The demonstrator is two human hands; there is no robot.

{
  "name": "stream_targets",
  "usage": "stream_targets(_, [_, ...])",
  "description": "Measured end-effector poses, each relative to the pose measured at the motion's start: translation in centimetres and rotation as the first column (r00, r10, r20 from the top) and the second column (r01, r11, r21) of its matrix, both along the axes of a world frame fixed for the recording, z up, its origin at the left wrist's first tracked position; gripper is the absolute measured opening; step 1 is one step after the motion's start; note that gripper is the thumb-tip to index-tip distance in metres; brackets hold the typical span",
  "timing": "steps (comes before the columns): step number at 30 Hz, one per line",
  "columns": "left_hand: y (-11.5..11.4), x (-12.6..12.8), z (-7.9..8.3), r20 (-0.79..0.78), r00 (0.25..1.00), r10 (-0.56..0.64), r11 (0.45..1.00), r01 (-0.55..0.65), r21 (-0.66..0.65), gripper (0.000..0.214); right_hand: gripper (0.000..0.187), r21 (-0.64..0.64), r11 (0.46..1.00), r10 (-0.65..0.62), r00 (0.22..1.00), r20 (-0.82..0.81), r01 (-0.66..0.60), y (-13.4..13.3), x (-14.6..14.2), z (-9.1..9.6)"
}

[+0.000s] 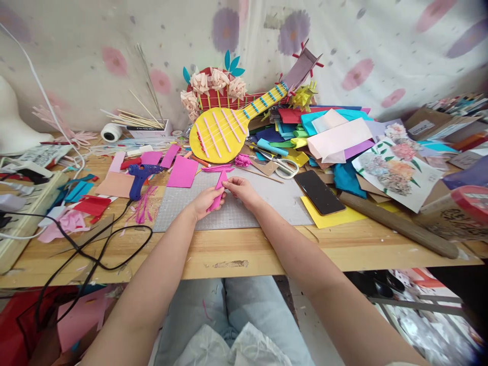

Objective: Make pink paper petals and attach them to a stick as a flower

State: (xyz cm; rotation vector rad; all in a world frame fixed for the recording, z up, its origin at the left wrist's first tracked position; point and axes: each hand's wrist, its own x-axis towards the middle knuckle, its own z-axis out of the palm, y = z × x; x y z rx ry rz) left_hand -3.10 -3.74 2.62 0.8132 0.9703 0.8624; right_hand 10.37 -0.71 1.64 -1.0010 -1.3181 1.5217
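While the left hand holds a folded magenta strip between thumb and curled fingers, the right hand meets it from the other side. The strip slants above the grey cutting mat, its upper end sticking out past the left fingers and its lower end showing beneath them. The left fingers are closed around its middle; the right fingers are drawn together in a pinch at its right edge, touching the paper near the left fingertips.

At the back of the table, left of the yellow paper instrument, a small pale box has thin sticks lying across its top and slender rods rising from it. Far right, a cardboard box is crowded with pens or brushes, too blurred to tell apart. In front of it, a clear tub with a pinkish-red top sits near the picture's edge; its contents cannot be made out. Just beside the mat, a phone lies partly on yellow paper.
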Motion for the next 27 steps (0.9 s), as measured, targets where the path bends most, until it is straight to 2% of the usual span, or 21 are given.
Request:
stream_targets(5, [-0.14,0.40,0.04,-0.067,0.997,0.044,0.998,-0.042,0.036,0.007,0.038,0.012,1.000,0.011,1.000,-0.009,-0.011,0.03,0.07,-0.13])
stream_targets(10, [-0.22,0.73,0.02,-0.016,0.996,0.090,0.995,-0.089,0.042,0.006,0.039,-0.015,0.998,0.063,0.998,-0.017,-0.064,0.05,0.08,-0.29])
stream_targets(15, [-0.21,0.46,-0.25,0.046,0.999,-0.019,0.998,0.017,0.055,0.004,0.043,-0.021,1.000,-0.013,1.000,-0.019,0.013,0.25,0.16,-0.41])
stream_targets(18, [-0.12,0.17,-0.27,0.063,0.995,-0.075,0.996,0.072,0.046,0.005,0.048,-0.040,0.999,0.032,0.999,-0.031,-0.033,0.32,0.46,-0.29])
stream_targets(22, [-0.10,-0.13,-0.17,0.045,0.991,-0.123,0.992,0.122,0.039,0.012,0.042,-0.041,0.995,0.084,0.993,-0.082,-0.088,0.46,0.85,-0.30])
stream_targets(27, [-0.20,-0.13,-0.08,0.036,0.986,-0.163,0.986,0.163,0.024,0.023,0.042,-0.034,0.999,-0.012,0.997,-0.079,0.010,0.64,0.64,-0.60])
